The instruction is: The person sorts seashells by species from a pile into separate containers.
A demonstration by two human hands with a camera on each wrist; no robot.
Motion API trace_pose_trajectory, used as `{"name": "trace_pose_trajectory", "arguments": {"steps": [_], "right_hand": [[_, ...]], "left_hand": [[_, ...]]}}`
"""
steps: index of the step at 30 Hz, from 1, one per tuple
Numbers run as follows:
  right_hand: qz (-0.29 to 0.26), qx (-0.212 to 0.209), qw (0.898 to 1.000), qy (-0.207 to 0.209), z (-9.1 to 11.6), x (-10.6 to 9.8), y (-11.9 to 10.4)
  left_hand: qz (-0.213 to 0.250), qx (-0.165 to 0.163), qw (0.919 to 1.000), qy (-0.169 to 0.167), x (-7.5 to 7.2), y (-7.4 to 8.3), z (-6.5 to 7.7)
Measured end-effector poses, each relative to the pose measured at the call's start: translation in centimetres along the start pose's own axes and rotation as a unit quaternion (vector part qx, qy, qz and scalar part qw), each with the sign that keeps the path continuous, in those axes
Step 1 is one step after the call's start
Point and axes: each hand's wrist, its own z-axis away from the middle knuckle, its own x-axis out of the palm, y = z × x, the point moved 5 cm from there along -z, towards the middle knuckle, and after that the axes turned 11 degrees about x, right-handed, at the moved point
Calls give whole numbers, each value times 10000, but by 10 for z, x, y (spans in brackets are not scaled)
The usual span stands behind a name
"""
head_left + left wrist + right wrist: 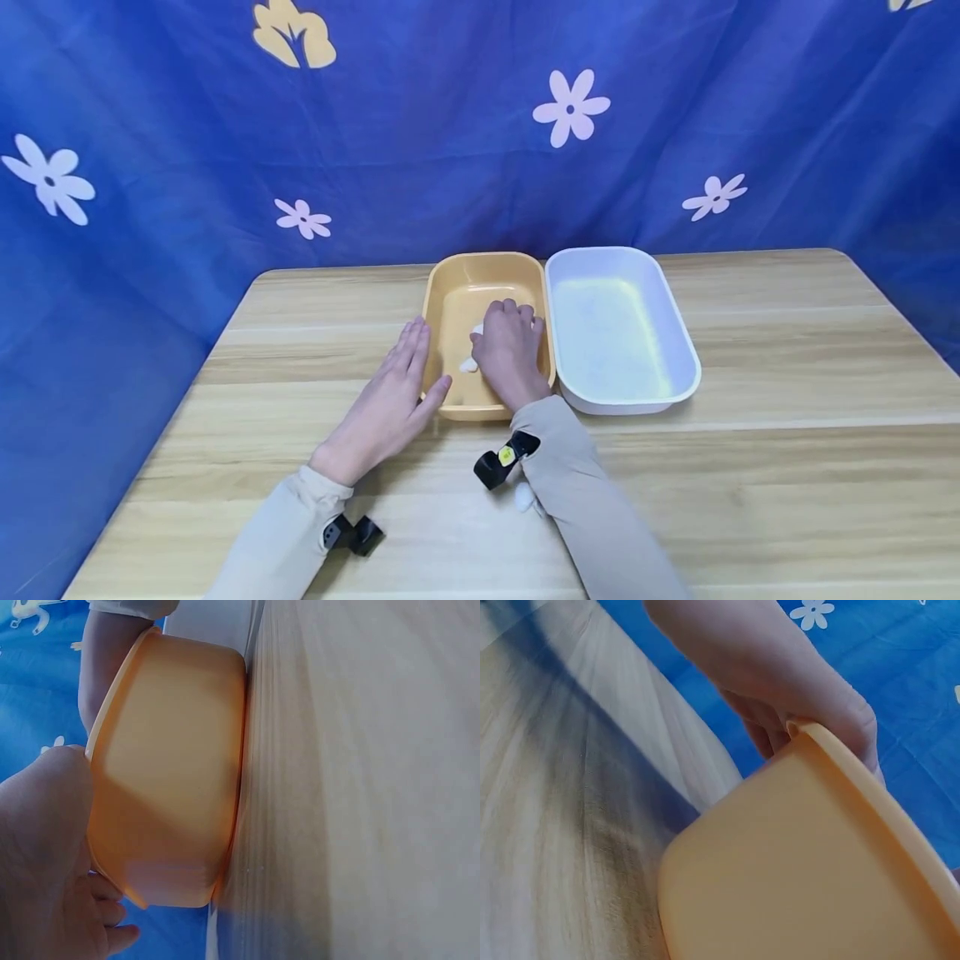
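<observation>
My left hand (386,400) lies against the left side of an orange-yellow plastic basin (491,412). Its fingers are straight along the outer rim, while the thumb rests over the near left corner. Inside the basin is my right hand (513,350), reaching down with bent fingers. Small white pieces (468,365) lie beside its thumb. The right fingertips and anything beneath the palm are hidden. In the left wrist view the left thumb (52,795) touches the rim. The right wrist view shows the left hand (780,667) at the basin rim (877,799).
A white basin (626,404) stands directly right of the orange one on the wooden table (787,400). A small white object (525,497) shows beside the right wrist; its kind is unclear. A blue flowered cloth (450,125) hangs behind the table.
</observation>
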Motion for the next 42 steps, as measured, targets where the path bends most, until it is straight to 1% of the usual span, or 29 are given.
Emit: {"name": "trace_pose_trajectory", "arguments": {"steps": [3,7,11,13,15,16,19,21,23,27,30,34,35,38,42], "right_hand": [[185,13,9998,-48,0,4,0],[423,-105,9990,-113,-1,7,1],[365,-135,9989,-260,-1,11,1],[54,-163,9994,-290,-1,10,3],[-471,-260,9980,-323,0,6,5],[-781,-324,9958,-362,2,3,6],[-1571,-582,9847,-479,7,-12,8],[-1944,-812,9762,-510,11,-26,9],[-2156,-1125,9692,-392,16,-42,10],[-2432,-1802,9531,13,25,-73,14],[-2432,-1995,9491,172,29,-89,22],[-2356,-2039,9501,116,37,-101,32],[-2363,-2096,9487,93,41,-103,34],[-2235,-2473,9428,114,55,-104,34],[-1724,-3088,9353,75,80,-97,26]], "left_hand": [[25,5,10000,-14,1,1,1],[37,42,10000,10,1,1,1],[18,54,10000,46,0,1,1],[27,53,10000,63,1,0,1],[26,30,10000,65,1,0,2],[32,28,10000,59,2,-1,2],[49,38,10000,51,4,-1,1],[51,59,9999,67,3,0,1],[49,69,9999,99,3,-1,1],[25,78,9999,149,1,-1,1],[10,116,9998,162,1,-2,0],[19,106,9998,139,2,-2,0],[17,101,9999,131,2,-2,0],[24,89,9999,129,3,-1,0],[32,68,9998,170,2,-2,1]]}}
